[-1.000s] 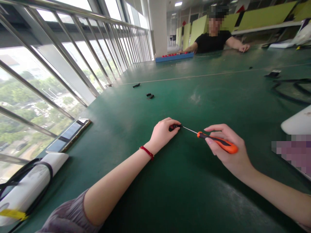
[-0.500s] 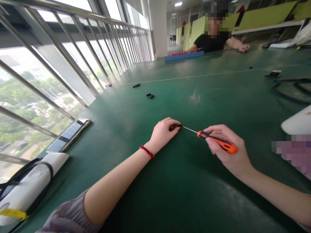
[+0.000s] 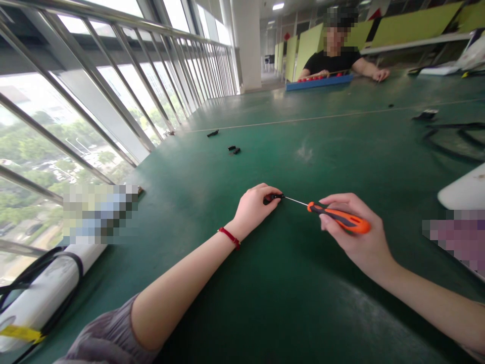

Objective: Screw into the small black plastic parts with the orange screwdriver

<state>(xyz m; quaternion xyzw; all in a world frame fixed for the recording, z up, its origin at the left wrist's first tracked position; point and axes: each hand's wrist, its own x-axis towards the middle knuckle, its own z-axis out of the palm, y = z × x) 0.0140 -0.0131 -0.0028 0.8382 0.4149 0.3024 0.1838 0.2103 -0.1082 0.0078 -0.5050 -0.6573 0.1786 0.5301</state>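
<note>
In the middle of the head view my left hand (image 3: 254, 210) pinches a small black part (image 3: 276, 196) just above or on the green table (image 3: 212, 273); what kind of part it is I cannot make out. From the right, my right hand (image 3: 358, 237) grips an orange and black screwdriver (image 3: 343, 218) between thumb and fingers. The screwdriver's thin metal shaft points left, and its tip meets the black part at my left fingertips. A red bracelet (image 3: 229, 237) circles my left wrist.
Small black pieces (image 3: 234, 150) lie farther back. At left are a white power strip (image 3: 45, 288) with black cable and a blurred flat object (image 3: 104, 212) beside the railing (image 3: 125, 101). Across the table sits a person (image 3: 333, 63) behind a blue tray (image 3: 320, 82) with red items. Black cable (image 3: 454, 146) lies right.
The blue tray across the table has shifted right, in front of the seated person. My right fingers have moved slightly around the screwdriver handle. My left hand stays in place.
</note>
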